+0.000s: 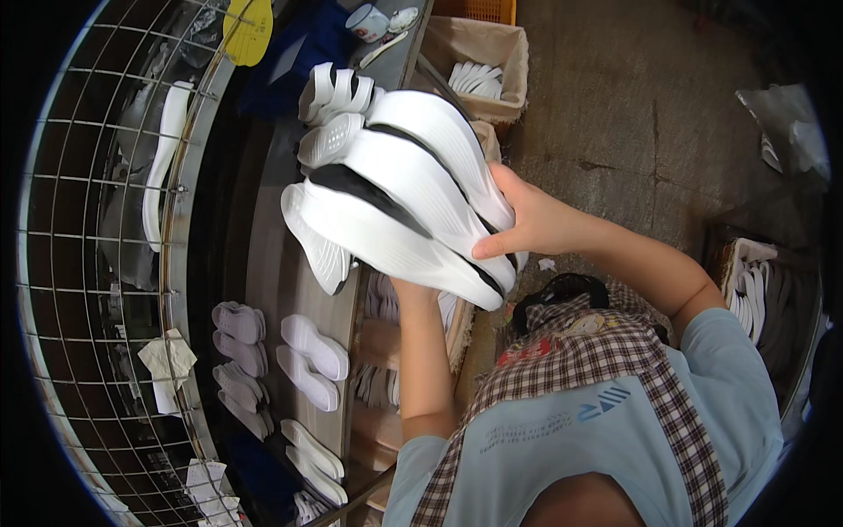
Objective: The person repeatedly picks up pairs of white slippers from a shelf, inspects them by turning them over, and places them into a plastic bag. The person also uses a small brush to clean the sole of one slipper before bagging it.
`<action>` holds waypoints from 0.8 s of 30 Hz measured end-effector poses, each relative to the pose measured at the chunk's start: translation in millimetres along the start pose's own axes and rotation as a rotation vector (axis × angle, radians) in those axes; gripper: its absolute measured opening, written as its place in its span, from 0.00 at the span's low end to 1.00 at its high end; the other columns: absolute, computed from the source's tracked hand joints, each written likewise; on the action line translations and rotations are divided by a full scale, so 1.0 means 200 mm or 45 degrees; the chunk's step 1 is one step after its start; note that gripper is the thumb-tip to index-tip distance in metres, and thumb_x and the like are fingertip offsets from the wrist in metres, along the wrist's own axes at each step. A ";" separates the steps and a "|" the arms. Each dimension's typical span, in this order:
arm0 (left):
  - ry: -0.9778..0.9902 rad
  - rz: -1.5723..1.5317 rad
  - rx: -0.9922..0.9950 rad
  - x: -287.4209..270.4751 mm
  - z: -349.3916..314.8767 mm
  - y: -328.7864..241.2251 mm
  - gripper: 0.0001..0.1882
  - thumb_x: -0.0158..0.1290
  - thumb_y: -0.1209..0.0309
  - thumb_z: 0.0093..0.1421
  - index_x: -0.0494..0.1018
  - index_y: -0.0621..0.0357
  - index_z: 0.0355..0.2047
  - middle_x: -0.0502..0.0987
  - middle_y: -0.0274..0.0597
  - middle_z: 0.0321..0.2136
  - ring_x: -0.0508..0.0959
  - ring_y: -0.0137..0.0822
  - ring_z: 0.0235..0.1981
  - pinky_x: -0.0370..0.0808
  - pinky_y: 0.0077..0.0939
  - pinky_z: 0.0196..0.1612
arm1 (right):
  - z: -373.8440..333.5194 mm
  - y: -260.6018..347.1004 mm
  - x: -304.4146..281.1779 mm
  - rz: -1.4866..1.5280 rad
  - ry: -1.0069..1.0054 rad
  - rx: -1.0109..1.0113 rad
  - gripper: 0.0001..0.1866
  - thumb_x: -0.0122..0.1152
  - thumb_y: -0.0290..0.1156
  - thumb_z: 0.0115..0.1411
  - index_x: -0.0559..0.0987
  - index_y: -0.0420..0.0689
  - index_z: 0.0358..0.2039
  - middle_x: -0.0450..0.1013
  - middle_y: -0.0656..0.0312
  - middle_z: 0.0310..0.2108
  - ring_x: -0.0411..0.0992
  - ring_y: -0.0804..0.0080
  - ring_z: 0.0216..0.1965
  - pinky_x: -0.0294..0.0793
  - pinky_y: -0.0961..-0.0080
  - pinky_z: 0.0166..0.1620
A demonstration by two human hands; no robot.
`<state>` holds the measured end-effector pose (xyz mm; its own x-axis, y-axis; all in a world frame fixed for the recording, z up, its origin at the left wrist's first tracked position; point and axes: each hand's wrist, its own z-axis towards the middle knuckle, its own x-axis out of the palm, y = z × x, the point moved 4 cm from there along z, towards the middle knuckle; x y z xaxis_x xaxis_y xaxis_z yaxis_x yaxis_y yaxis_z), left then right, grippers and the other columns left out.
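Observation:
Several white shoe soles (404,167) with black inner faces are bunched side by side in front of me. My right hand (527,220) is closed round their right-hand ends, its thumb pressing on a white side wall. From below, my left hand (411,286) reaches under the bunch and supports it; the soles hide its fingers. At the left of the bunch, a white sole (318,241) hangs tilted downward, and several smaller sole ends (334,92) show behind. Whether these are held or lie on the bench cannot be made out.
Pairs of pale soles (312,360) lie on the grey bench (272,220) at left, beside a wire mesh guard (88,237). A mug (366,24) stands at the back. Lined baskets of soles stand beyond the bench (514,79) and at far right (746,255).

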<state>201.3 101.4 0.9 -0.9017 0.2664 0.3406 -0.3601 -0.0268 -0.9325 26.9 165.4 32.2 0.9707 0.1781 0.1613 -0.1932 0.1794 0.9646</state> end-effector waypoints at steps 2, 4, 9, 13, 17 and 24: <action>0.012 -0.006 0.014 0.02 0.01 -0.02 0.26 0.42 0.63 0.64 0.54 0.63 0.59 0.65 0.51 0.54 0.70 0.42 0.51 0.73 0.35 0.50 | -0.01 -0.01 -0.02 -0.027 0.016 0.011 0.48 0.72 0.42 0.42 0.55 0.33 0.57 0.61 0.45 0.52 0.60 0.58 0.56 0.61 0.66 0.57; 0.020 -0.014 0.024 0.03 0.03 -0.02 0.26 0.42 0.63 0.64 0.54 0.63 0.59 0.65 0.51 0.54 0.70 0.42 0.51 0.73 0.35 0.50 | -0.02 -0.01 -0.03 -0.032 0.021 0.020 0.48 0.73 0.40 0.42 0.55 0.33 0.56 0.61 0.46 0.52 0.60 0.59 0.56 0.61 0.65 0.57; 0.023 -0.030 0.024 0.03 0.06 -0.03 0.25 0.41 0.63 0.64 0.55 0.64 0.58 0.66 0.51 0.53 0.71 0.42 0.50 0.73 0.34 0.49 | -0.02 0.00 -0.07 -0.198 0.003 -0.090 0.46 0.72 0.34 0.41 0.55 0.34 0.57 0.61 0.47 0.53 0.60 0.61 0.57 0.61 0.66 0.57; 0.014 -0.069 -0.001 0.02 0.03 -0.02 0.25 0.41 0.63 0.65 0.56 0.64 0.58 0.67 0.51 0.52 0.72 0.42 0.49 0.74 0.34 0.48 | -0.02 0.01 -0.09 -0.337 -0.070 -0.207 0.46 0.72 0.32 0.41 0.56 0.35 0.57 0.63 0.47 0.52 0.62 0.60 0.55 0.62 0.66 0.57; 0.025 -0.168 -0.073 0.07 -0.02 -0.03 0.24 0.41 0.63 0.65 0.57 0.64 0.57 0.67 0.51 0.51 0.72 0.42 0.49 0.74 0.34 0.48 | 0.00 -0.02 -0.12 -0.646 -0.115 -0.325 0.43 0.71 0.30 0.42 0.57 0.39 0.57 0.64 0.48 0.52 0.64 0.58 0.54 0.63 0.67 0.56; 0.097 -0.419 -0.399 0.19 -0.10 -0.05 0.23 0.40 0.63 0.65 0.58 0.64 0.57 0.68 0.52 0.50 0.73 0.42 0.48 0.75 0.33 0.47 | 0.07 -0.01 -0.16 -0.700 0.012 -0.893 0.34 0.45 0.10 0.48 0.63 0.49 0.56 0.61 0.56 0.58 0.58 0.58 0.60 0.58 0.64 0.61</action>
<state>174.8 131.3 20.0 -0.7270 0.2826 0.6259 -0.5241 0.3606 -0.7716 -1.7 145.8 27.2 0.9514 -0.1001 -0.2912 0.2532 0.7925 0.5549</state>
